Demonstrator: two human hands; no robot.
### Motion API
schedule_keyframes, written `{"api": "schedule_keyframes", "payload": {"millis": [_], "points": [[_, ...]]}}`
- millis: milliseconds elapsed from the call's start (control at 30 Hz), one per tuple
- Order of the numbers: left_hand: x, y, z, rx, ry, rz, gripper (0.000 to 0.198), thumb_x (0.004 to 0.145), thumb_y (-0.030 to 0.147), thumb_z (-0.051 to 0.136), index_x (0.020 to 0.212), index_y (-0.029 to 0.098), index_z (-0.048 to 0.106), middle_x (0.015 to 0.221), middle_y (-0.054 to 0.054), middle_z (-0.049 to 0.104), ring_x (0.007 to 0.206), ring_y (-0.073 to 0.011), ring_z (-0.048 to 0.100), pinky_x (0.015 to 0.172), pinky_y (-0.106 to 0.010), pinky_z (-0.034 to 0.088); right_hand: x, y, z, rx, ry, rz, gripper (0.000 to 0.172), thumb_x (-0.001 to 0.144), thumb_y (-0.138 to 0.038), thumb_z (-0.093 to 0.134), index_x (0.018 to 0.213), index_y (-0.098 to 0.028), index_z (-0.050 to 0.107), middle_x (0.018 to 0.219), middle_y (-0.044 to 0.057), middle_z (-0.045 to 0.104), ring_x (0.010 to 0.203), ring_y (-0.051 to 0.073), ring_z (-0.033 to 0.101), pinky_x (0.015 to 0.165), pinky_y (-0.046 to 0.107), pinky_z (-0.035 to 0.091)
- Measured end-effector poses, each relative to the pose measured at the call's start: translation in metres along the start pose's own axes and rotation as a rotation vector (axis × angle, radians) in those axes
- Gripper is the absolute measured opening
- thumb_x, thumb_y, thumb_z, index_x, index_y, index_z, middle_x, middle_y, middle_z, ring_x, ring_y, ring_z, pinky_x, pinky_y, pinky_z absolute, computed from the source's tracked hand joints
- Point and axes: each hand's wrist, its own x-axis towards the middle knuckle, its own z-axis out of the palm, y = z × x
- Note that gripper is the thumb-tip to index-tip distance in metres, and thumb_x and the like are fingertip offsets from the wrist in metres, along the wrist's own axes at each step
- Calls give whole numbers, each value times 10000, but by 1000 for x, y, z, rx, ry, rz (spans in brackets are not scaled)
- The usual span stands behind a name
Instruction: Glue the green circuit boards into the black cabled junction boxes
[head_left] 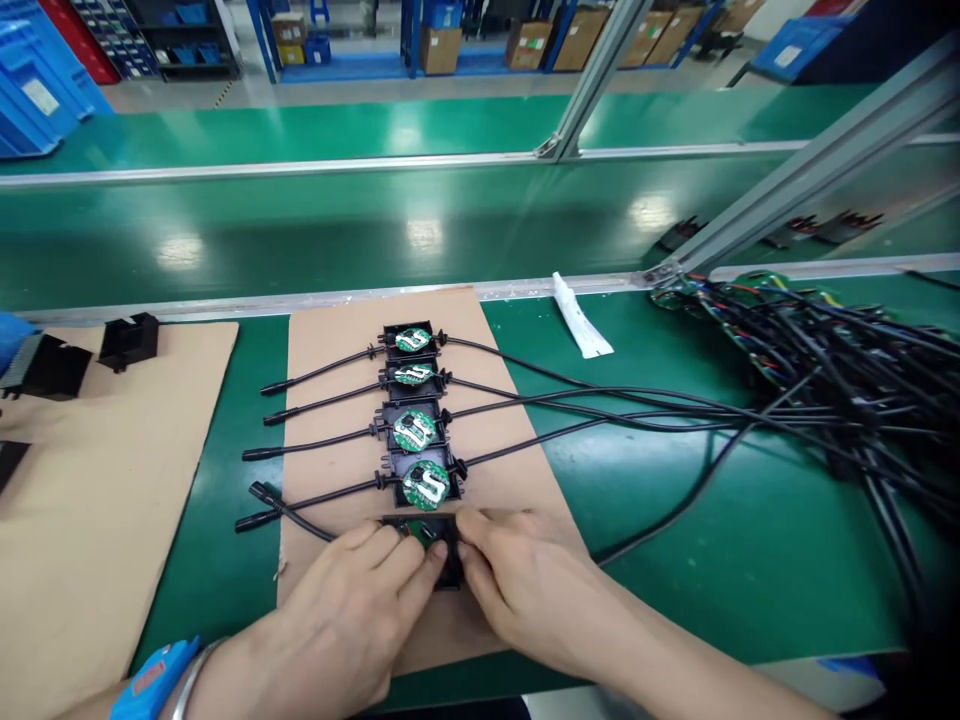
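Green bench matting carries a cardboard sheet, and at its near end both hands close on a small black box. The left hand and right hand pinch it from either side, fingertips pressed over the green circuit board inside. The box looks light and rigid. The board seems fragile, so the side walls are the safer hold. Its cable trails toward 10 o'clock and may tug. Four similar boxes crowd 12 o'clock, a cable tangle fills 2 o'clock, and the bench edge sits close at 6. Bare matting opens at 4 o'clock.
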Motion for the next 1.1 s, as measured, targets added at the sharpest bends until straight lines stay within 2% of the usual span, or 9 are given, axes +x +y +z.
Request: {"api": "schedule_keyframes", "payload": {"millis": [167,333,433,533,600,700,800,933,1100], "points": [[-2,0,1,14,-23,-11,694,742,67,431,1426,95,320,1108,-107,593,920,-240,523,860,-400,469,-4,11,15,74,248,-176,187,897,-142,391,809,-174,553,832,63,555,803,206,478,695,332,369],[5,8,-9,-21,-36,-30,618,761,158,522,1362,63,415,987,-93,607,833,-238,521,758,-398,486,-5,21,20,151,298,-281,251,911,-105,381,730,-166,543,741,47,525,754,185,422,664,316,364],[2,1,-16,-162,91,-68,496,817,184,530,1310,169,483,1072,-84,596,894,-231,530,785,-378,483,1,31,3,185,284,-370,191,916,-109,439,845,-187,599,797,31,573,786,172,455,705,302,392],[1,-20,-20,-244,313,-238,369,881,136,470,1236,229,511,1121,-81,557,1005,-227,513,833,-370,469,15,46,-13,111,448,-395,227,902,-86,461,1066,-188,580,965,60,620,893,194,480,810,354,411],[3,-38,-19,-219,346,-359,251,875,133,487,1113,192,541,1082,-94,549,1010,-247,509,835,-405,464,26,56,-14,30,516,-352,239,889,-88,482,1105,-167,547,990,84,620,929,220,482,827,398,413],[6,-53,-17,-245,248,-439,55,888,167,475,907,177,525,947,-72,568,871,-230,544,748,-386,472,32,66,-10,43,483,-345,135,904,-106,471,1012,-166,524,910,72,602,878,206,500,776,369,441],[3,-51,-19,-368,215,-464,112,937,191,390,923,198,501,830,-25,592,716,-174,568,625,-292,452,16,64,-13,127,427,-433,153,922,-91,428,1028,-178,496,890,52,589,826,166,521,735,302,469],[-1,-40,-26,-474,194,-461,148,959,244,369,892,218,498,757,10,614,648,-151,585,571,-257,424,-8,49,-33,45,300,-473,326,859,-17,354,1080,-185,524,902,60,603,808,176,553,685,290,494],[10,-43,-31,-438,145,-483,194,966,267,342,893,221,515,778,1,634,665,-174,611,577,-280,435,0,37,-49,-2,168,-414,326,814,-7,352,987,-164,579,860,70,586,776,197,554,664,322,511]]}}
